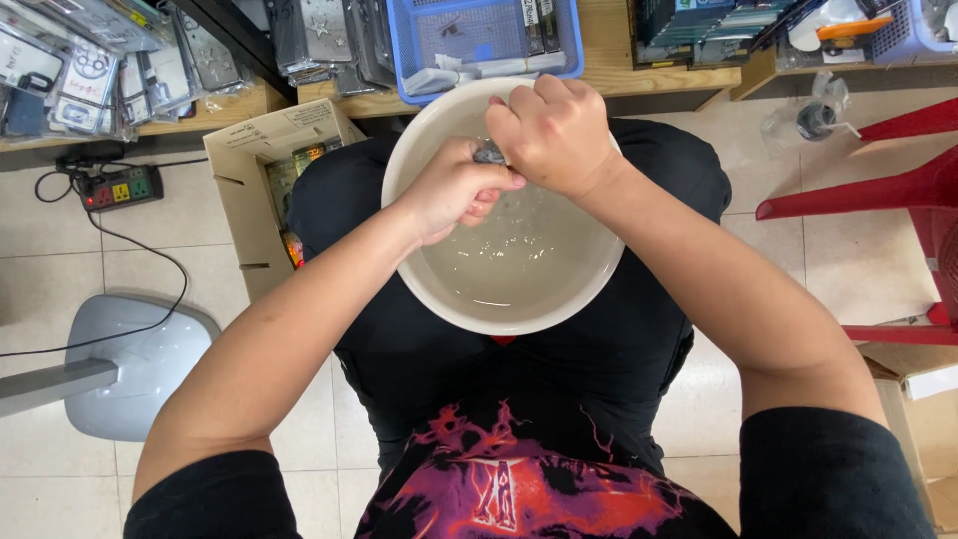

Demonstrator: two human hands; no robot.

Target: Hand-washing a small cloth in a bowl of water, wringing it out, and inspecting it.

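Head view, looking straight down on a seated person's lap. Item under handling: a small grey object (pixel 489 153), mostly hidden, its kind not determinable. It sits pinched between both hands above the far half of a round, cream-white plastic basin (pixel 469 309), which rests on the person's black-clad thighs.

Left hand (pixel 454 190): fingers curled closed into a fist around the near side of the grey object, thumb folded across the fingertips. Right hand (pixel 554 132): fingers likewise closed, knuckles uppermost, clamped on the far side of the same object. The two hands touch each other over the basin.

Basin contents: a shallow pool of clear water, with a lighter sheen along the near inside wall. Both forearms cross the basin's rim, one from either side.

Beyond the basin: a blue perforated plastic tray (pixel 484 40) on a wooden shelf edge, holding flat packaged goods. Left of the basin: an open brown cardboard carton (pixel 254 170) standing on the pale tiled floor, just beside the person's thigh. Further left of the basin: a black power strip with coloured sockets (pixel 122 187), its cable trailing across the tiles to a grey rounded stand base (pixel 140 364). Right of the basin, well apart: a red plastic chair (pixel 913 200), and beyond it a clear bag with a dark round item (pixel 816 115) on the floor.
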